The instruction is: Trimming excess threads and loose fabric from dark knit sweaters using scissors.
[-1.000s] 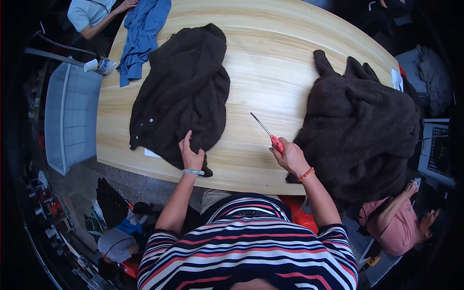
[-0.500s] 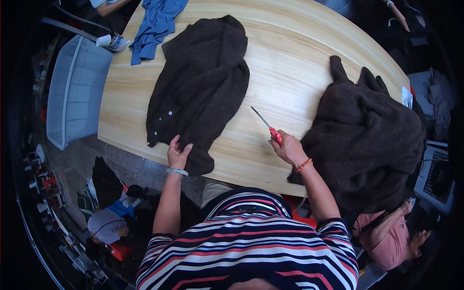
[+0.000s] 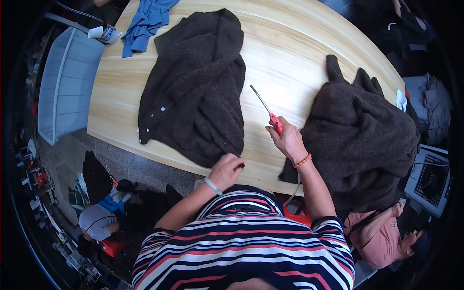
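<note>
A dark brown fleecy garment (image 3: 198, 92) lies spread on the wooden table in front of me, with a few small shiny buttons (image 3: 162, 109) near its left edge. My left hand (image 3: 226, 171) is at its near right corner, fingers closed on the cloth by the table edge. To the right of it, my right hand (image 3: 288, 140) grips a red air blow gun (image 3: 275, 123). Its long thin metal nozzle points up and left over bare wood, apart from the garment. A thin hose (image 3: 294, 193) hangs below my right wrist.
A heap of similar dark brown fleece (image 3: 362, 130) covers the table's right side. Blue cloth (image 3: 147, 24) and a white bottle (image 3: 111, 35) lie at the far left. A pale plastic bin (image 3: 67, 82) stands left of the table. A person in pink (image 3: 374, 239) sits at lower right.
My left hand has moved right along the garment's near edge to its right corner, and that end of the cloth has shifted right. The right hand still holds the air blow gun.
</note>
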Motion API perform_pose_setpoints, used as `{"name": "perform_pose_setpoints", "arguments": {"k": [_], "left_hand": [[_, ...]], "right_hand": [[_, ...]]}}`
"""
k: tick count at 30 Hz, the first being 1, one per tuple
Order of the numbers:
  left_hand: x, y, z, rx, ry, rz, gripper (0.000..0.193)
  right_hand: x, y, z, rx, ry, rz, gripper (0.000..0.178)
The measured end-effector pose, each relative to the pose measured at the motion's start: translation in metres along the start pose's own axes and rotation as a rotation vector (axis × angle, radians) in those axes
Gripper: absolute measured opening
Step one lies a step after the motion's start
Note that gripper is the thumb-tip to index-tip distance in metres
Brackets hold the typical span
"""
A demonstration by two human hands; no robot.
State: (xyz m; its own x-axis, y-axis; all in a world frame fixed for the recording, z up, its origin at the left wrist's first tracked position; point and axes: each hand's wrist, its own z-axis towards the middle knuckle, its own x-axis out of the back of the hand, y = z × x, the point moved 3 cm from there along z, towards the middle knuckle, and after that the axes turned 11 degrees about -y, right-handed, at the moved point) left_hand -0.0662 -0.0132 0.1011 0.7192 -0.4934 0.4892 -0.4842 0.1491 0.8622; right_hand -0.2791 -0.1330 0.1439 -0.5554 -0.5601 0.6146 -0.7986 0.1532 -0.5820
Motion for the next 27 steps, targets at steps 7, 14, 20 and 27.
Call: {"name": "perform_pose_setpoints", "arguments": {"k": [7,14,20,27], "left_hand": [[0.03,-0.087,0.024,0.568,0.472,-0.532,0.025],[0.007,-0.117,0.038,0.605,0.357,-0.836,0.019],[0.032,-0.118,0.014,0.571,0.258,-1.149,0.014],[0.031,-0.077,0.059,0.545,0.04,-1.509,0.018]], "right_hand": [[-0.026,-0.045,0.017,0.176,-0.004,-0.076,0.039],[-0.068,-0.061,0.101,0.271,0.107,-0.238,0.024],[-0.002,0.002,0.102,0.001,0.143,-0.169,0.029],[0.015,0.012,0.058,0.025,0.098,-0.13,0.03]]}}
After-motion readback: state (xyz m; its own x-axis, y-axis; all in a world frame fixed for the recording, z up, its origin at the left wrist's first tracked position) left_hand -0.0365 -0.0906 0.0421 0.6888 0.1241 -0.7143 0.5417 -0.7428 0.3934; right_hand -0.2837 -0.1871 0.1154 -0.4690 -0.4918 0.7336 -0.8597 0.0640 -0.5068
